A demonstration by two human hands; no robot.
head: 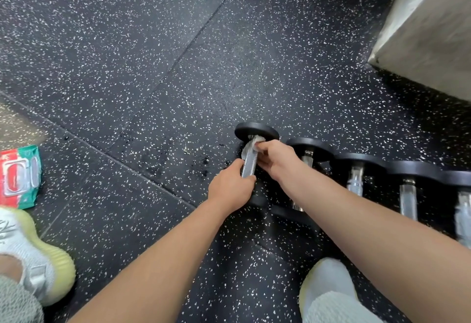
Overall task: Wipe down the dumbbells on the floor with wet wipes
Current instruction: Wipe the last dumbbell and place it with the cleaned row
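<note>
The leftmost dumbbell (249, 164) is lying on the floor (153, 68) just below centre. The right hand (276, 161) is pinching a wet wipe (248, 147) against its handle's 12 o'clock end, while the left hand (230, 187) is gripping the 6 o'clock end. A wipes pack (19, 177) is lying at 9 o'clock.

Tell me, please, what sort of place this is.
Probably a gym: a row of dumbbells lies on a speckled black floor. The right hand holds a wipe on one handle, which the left hand grips.
</note>
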